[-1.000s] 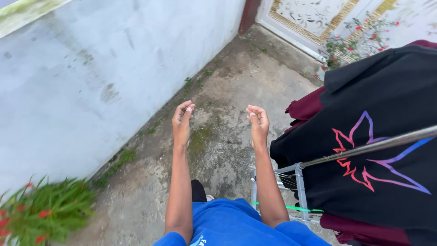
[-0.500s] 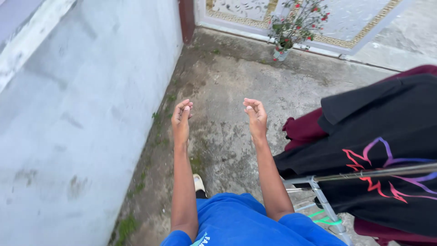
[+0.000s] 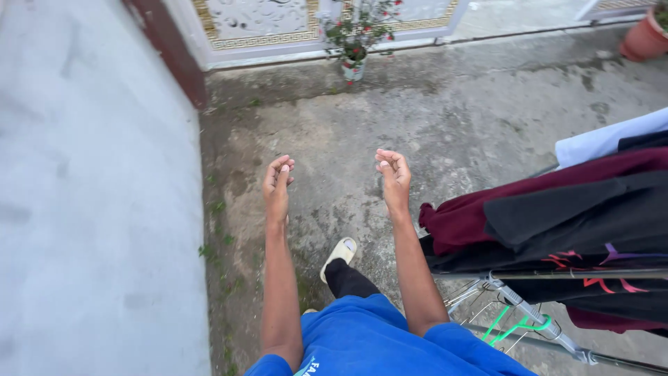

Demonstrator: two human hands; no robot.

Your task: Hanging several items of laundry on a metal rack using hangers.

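Note:
My left hand (image 3: 278, 182) and my right hand (image 3: 394, 177) are raised in front of me, palms turned inward, fingers loosely curled and holding nothing. They hang over a stained concrete floor (image 3: 445, 118). To the right of my right forearm a metal drying rack (image 3: 529, 317) carries a black garment with a coloured print (image 3: 591, 230), a maroon garment (image 3: 480, 219) and a pale blue cloth (image 3: 605, 139). Neither hand touches the clothes. My blue shirt (image 3: 362, 341) fills the bottom edge, and one foot in a pale sandal (image 3: 339, 254) steps forward.
A pale grey wall (image 3: 90, 209) runs along the left. At the far end stands an ornate white gate (image 3: 278, 21) with a small potted plant with red flowers (image 3: 353, 35) before it. A terracotta pot (image 3: 643, 35) sits at the top right.
The view has swung to the right: the wall slid left, the gate and potted plant came nearer the centre, and a foot stepped forward. Both hands kept the same raised, curled pose.

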